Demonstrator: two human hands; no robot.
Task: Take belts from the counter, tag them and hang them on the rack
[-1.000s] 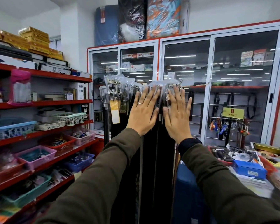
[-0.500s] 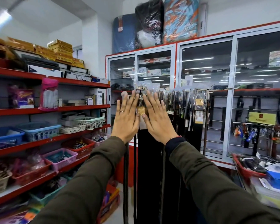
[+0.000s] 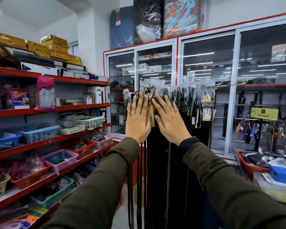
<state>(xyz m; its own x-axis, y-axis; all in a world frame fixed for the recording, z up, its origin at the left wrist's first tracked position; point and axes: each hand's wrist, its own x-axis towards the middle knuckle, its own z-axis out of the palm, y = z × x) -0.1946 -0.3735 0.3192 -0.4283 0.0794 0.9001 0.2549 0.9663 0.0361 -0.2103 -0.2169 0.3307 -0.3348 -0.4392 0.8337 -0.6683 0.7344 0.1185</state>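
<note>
Both hands, left [image 3: 137, 121] and right [image 3: 169, 122], lie flat and open against hanging belts [image 3: 185, 103], apparently parting them for room.

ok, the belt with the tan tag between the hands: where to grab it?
Probably the bagged buckle at its top, pinched from the front. It hangs on the rack rod; the strap dangles loose among neighbours. Both the left hand and right hand lie flat, gripping nothing.

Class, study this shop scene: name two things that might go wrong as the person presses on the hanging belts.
1. Both flat, open hands, left hand and right hand, push the black hanging belts; some might slip off the crowded rack.
2. The yellow paper price tag dangles loosely and might snag or tear.
</note>
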